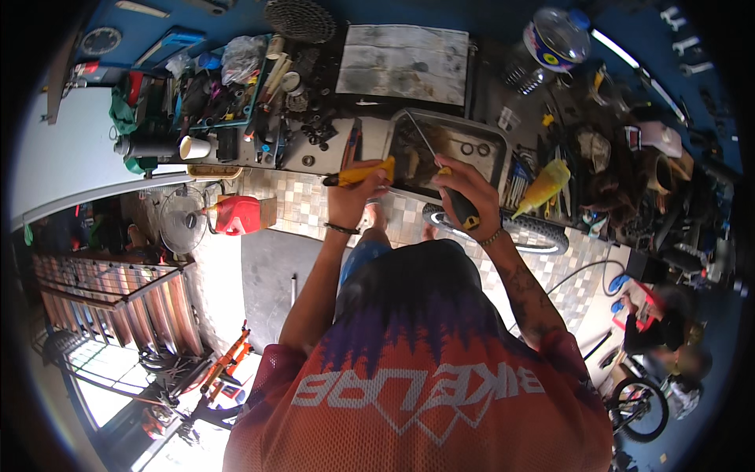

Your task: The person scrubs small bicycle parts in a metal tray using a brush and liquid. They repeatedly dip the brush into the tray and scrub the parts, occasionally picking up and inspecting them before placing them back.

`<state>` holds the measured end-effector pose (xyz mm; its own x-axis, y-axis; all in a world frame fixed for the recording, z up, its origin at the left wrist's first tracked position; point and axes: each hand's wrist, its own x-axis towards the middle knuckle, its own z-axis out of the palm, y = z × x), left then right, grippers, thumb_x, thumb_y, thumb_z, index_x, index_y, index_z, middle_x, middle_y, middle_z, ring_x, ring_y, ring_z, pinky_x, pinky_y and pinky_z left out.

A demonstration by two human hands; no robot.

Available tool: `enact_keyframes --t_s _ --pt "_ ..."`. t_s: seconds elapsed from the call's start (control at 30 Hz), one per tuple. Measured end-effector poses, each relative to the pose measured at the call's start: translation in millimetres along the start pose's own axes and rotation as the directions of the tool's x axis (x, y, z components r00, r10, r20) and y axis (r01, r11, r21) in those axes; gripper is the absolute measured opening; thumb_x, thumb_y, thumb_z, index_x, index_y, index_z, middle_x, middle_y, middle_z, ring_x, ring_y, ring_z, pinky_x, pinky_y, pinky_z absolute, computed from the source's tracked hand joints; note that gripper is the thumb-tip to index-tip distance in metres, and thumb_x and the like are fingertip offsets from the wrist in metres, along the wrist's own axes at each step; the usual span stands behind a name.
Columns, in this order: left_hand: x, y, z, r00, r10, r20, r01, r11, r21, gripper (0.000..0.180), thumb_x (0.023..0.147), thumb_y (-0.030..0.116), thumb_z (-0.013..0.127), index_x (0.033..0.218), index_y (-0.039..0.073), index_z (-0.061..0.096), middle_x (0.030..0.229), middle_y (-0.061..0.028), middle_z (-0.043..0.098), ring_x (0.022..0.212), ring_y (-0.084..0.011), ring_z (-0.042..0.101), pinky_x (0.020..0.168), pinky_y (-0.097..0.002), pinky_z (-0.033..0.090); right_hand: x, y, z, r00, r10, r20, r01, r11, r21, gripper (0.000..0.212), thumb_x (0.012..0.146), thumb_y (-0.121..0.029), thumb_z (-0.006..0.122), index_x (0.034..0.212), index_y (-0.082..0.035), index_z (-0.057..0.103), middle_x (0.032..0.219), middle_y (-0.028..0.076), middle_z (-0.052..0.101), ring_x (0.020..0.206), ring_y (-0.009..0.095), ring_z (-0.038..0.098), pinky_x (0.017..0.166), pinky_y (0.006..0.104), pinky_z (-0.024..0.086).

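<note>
My left hand (354,200) is closed around a yellow object with a dark end (379,170), held crosswise in front of the workbench; its exact kind is hard to make out. My right hand (474,193) grips a screwdriver (464,211) by its black and yellow handle. The long metal shaft slants up and left over a metal tray (503,149). Dark grime and a few small rings (468,149) lie in that tray. Close to the left hand, pliers-like tools with red and blue handles (354,143) rest on the bench. The two hands are apart.
Right of the tray lie a yellow squeeze bottle (543,189) and several wrenches (517,182). A stained sheet (403,64) lies behind the tray, near a large clear bottle (557,39). A bicycle tire (535,234) sits below the bench edge. Another person (661,326) is at far right.
</note>
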<state>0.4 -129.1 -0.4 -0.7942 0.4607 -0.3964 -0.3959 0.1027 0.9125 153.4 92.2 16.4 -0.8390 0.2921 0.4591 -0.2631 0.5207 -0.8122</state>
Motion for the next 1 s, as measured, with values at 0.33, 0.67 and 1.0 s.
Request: enact_keyframes --t_s 0.33,0.67,1.0 --pt "8 -38 13 0.996 -0.006 0.085 -0.009 0.984 0.18 0.03 0.098 0.014 0.085 0.124 0.001 0.078 0.104 -0.0109 0.083 0.087 -0.0145 0.08 0.076 -0.0282 0.066 129 58 94 0.989 -0.08 0.122 0.076 0.996 0.037 0.032 0.089 0.001 0.079 0.119 -0.008 0.077 0.134 0.016 0.075 0.118 0.036 0.076 0.098 0.0432 0.063" --pt "17 -45 3 0.98 0.126 0.152 -0.177 0.9 0.398 0.031 0.099 0.018 0.085 0.125 0.002 0.078 0.099 -0.0097 0.084 0.08 -0.0115 0.078 0.072 -0.0283 0.063 161 70 116 0.987 -0.055 0.151 0.06 0.998 -0.028 0.029 0.09 -0.001 0.08 0.118 -0.009 0.078 0.129 0.016 0.078 0.119 0.036 0.077 0.1 0.0447 0.062" --pt "28 -47 11 0.981 0.169 0.09 -0.189 0.932 0.308 0.028 0.092 0.027 0.09 0.113 0.008 0.083 0.097 -0.0145 0.084 0.089 -0.0255 0.083 0.079 -0.0369 0.065 73 -32 11 0.99 0.141 0.014 -0.134 0.968 -0.214 0.029 0.091 0.002 0.079 0.119 -0.006 0.079 0.133 0.02 0.077 0.121 0.035 0.078 0.102 0.0414 0.061"
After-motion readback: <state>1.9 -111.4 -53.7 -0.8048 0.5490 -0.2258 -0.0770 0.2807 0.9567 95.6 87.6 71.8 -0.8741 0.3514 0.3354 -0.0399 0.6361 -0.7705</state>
